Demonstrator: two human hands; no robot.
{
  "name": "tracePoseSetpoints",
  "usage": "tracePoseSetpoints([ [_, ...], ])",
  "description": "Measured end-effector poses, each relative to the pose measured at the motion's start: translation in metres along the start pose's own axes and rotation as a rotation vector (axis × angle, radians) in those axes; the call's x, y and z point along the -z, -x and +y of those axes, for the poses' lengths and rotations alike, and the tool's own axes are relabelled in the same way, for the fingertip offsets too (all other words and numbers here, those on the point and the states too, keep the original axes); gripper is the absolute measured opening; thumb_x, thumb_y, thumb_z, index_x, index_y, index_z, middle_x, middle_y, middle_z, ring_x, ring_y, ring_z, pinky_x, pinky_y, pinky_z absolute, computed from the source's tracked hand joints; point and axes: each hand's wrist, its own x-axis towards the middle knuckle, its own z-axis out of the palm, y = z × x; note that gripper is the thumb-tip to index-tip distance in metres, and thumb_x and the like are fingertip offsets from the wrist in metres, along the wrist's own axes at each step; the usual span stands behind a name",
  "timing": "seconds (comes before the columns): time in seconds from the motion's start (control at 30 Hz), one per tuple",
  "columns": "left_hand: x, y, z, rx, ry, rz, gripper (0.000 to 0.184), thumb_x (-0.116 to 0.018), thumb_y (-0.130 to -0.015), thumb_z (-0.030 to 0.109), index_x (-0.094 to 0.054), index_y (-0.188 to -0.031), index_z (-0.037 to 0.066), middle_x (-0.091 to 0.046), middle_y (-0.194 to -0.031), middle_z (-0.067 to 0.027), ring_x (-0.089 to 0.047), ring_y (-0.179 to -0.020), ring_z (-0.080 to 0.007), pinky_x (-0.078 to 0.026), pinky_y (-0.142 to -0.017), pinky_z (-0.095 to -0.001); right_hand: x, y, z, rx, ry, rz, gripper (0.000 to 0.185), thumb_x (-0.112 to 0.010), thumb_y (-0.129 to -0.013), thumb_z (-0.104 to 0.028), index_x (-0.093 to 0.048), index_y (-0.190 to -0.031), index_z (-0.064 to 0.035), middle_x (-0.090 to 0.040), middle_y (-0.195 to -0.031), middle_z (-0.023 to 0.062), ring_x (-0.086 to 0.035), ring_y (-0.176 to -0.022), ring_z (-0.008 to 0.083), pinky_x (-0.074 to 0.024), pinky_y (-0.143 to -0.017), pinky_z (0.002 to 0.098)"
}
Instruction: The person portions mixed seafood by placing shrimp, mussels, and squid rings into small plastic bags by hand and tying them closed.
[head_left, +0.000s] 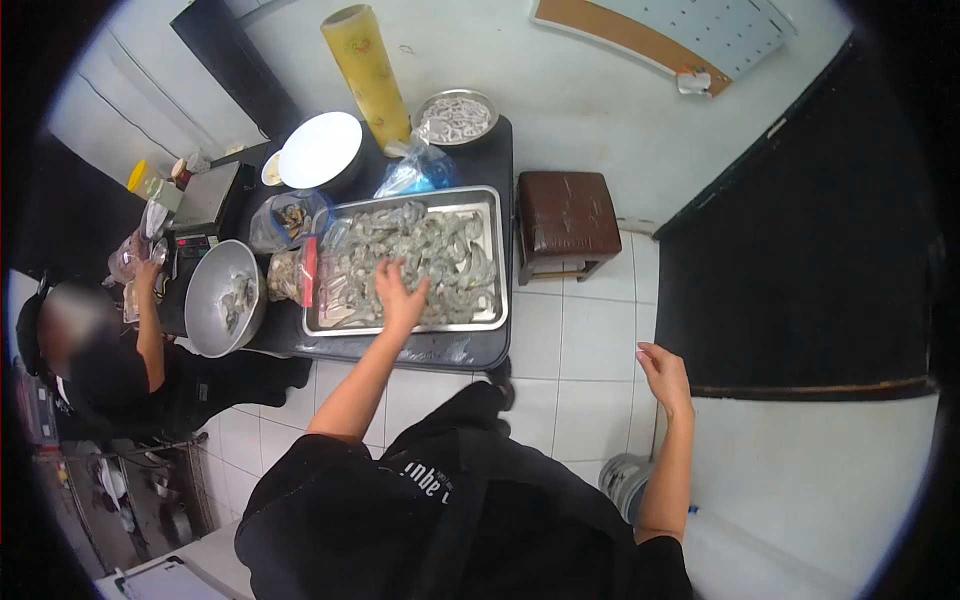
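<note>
A metal tray (497, 250) full of raw grey shrimp (440, 240) lies on the black table. My left hand (402, 297) is over the near middle of the tray, fingers apart and slightly bent, with no shrimp visible in it. Whether its fingertips touch the shrimp I cannot tell. Out to the right, above the floor and away from the table, is my right hand (667, 380). Its thumb and fingers come together at the tips; anything between them is too small to make out. At the tray's left edge sits a bag with a red strip (309, 272).
Left of the tray, a metal bowl (196, 305) holds some shrimp. Behind stand a yellow roll (365, 75), a white plate (320, 150) and a round pan (490, 110). A co-worker (120, 350) works at left. A brown stool (568, 215) and bucket (622, 480) stand on the floor.
</note>
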Motion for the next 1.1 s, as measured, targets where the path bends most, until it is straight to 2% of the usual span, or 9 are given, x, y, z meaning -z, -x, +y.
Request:
tracePoseSetpoints([
  [0.27, -0.083, -0.187, 0.0, -0.089, -0.251, 0.109, 0.068, -0.077, -0.071, 0.034, -0.049, -0.126, 0.005, -0.041, -0.136, -0.0192, -0.031, -0.131, -0.0431, -0.03, -0.103, -0.052, 0.025, -0.111, 0.008, 0.098, 0.163, -0.164, 0.024, -0.06, -0.087, -0.017, -0.066, -0.101, 0.001, -0.066, -0.096, 0.0215, -0.065, -0.089, 0.0347, -0.0502, -0.079, 0.0366],
  [0.47, -0.143, -0.288, 0.016, 0.082, -0.527, -0.19, 0.098, -0.078, -0.069, 0.038, -0.023, -0.143, 0.005, -0.022, -0.151, -0.0147, -0.015, -0.141, -0.0329, -0.019, -0.105, -0.0658, 0.025, -0.193, 0.024, 0.037, 0.295, -0.361, 0.025, -0.059, -0.089, -0.017, -0.066, -0.105, 0.0006, -0.067, -0.096, 0.0213, -0.067, -0.086, 0.0286, -0.0504, -0.076, 0.0339],
  [0.53, -0.145, -0.307, 0.011, 0.058, -0.649, -0.308, 0.107, -0.079, -0.067, 0.039, -0.016, -0.145, 0.004, -0.018, -0.152, -0.0143, -0.012, -0.142, -0.031, -0.018, -0.102, -0.0702, 0.01, -0.22, 0.01, 0.191, 0.236, -0.403, 0.025, -0.058, -0.088, -0.018, -0.066, -0.103, 0.0006, -0.065, -0.096, 0.0233, -0.065, -0.089, 0.036, -0.0505, -0.078, 0.0373],
  [0.67, -0.143, -0.315, -0.009, 0.186, -0.704, -0.438, 0.118, -0.083, -0.06, 0.041, -0.009, -0.148, 0.013, -0.014, -0.154, -0.0112, -0.043, -0.128, -0.0289, -0.018, -0.098, -0.0747, -0.025, -0.287, -0.028, 0.291, 0.186, -0.674, 0.027, -0.058, -0.089, -0.02, -0.065, -0.107, -0.0004, -0.065, -0.104, 0.0207, -0.064, -0.095, 0.0333, -0.0504, -0.08, 0.0359],
  [0.7, -0.146, -0.309, -0.023, 0.212, -0.699, -0.397, 0.089, -0.075, -0.073, 0.034, -0.025, -0.145, 0.018, -0.031, -0.148, -0.0118, -0.057, -0.113, -0.0268, -0.022, -0.098, -0.0719, -0.036, -0.309, -0.033, 0.335, 0.18, -0.678, 0.027, -0.058, -0.089, -0.021, -0.065, -0.105, 0.0001, -0.066, -0.101, 0.0197, -0.065, -0.095, 0.0304, -0.0506, -0.079, 0.0349],
  [0.73, -0.148, -0.305, -0.04, 0.241, -0.708, -0.397, 0.089, -0.075, -0.073, 0.034, -0.025, -0.145, 0.018, -0.031, -0.148, -0.0118, -0.057, -0.113, -0.0268, -0.022, -0.098, -0.0719, -0.051, -0.331, -0.035, 0.375, 0.173, -0.685, 0.027, -0.058, -0.089, -0.021, -0.066, -0.104, 0.0006, -0.068, -0.099, 0.0187, -0.066, -0.094, 0.0275, -0.0507, -0.078, 0.0339],
  [0.8, -0.142, -0.301, -0.069, 0.274, -0.697, -0.443, 0.04, -0.057, -0.085, 0.02, -0.052, -0.124, 0.014, -0.055, -0.127, -0.0104, -0.059, -0.106, -0.025, -0.029, -0.094, -0.0677, -0.089, -0.394, -0.032, 0.313, -0.136, -0.813, 0.032, -0.059, -0.09, -0.026, -0.065, -0.107, 0.0013, -0.068, -0.097, 0.0157, -0.066, -0.093, 0.0242, -0.0516, -0.077, 0.0334],
  [0.9, -0.113, -0.294, -0.083, 0.36, -0.686, -0.286, 0.023, -0.046, -0.086, 0.011, -0.062, -0.103, 0.014, -0.063, -0.103, -0.0075, -0.061, -0.098, -0.0257, -0.039, -0.086, -0.057, -0.117, -0.461, -0.114, -0.059, -0.521, -0.873, 0.048, -0.059, -0.091, -0.032, -0.051, -0.123, 0.0031, -0.063, -0.105, 0.0157, -0.064, -0.093, 0.0266, -0.0539, -0.077, 0.0367],
  [1.1, -0.077, -0.302, -0.08, 0.423, -0.761, 0.121, 0.022, -0.057, -0.085, 0.021, -0.064, -0.106, 0.017, -0.056, -0.108, -0.0082, -0.053, -0.104, -0.0285, -0.044, -0.081, -0.0521, -0.21, -0.58, -0.19, -0.297, -0.864, -0.768, 0.07, -0.066, -0.086, -0.032, -0.033, -0.134, 0.0066, -0.052, -0.119, 0.0253, -0.055, -0.108, 0.0388, -0.0478, -0.091, 0.0475],
])
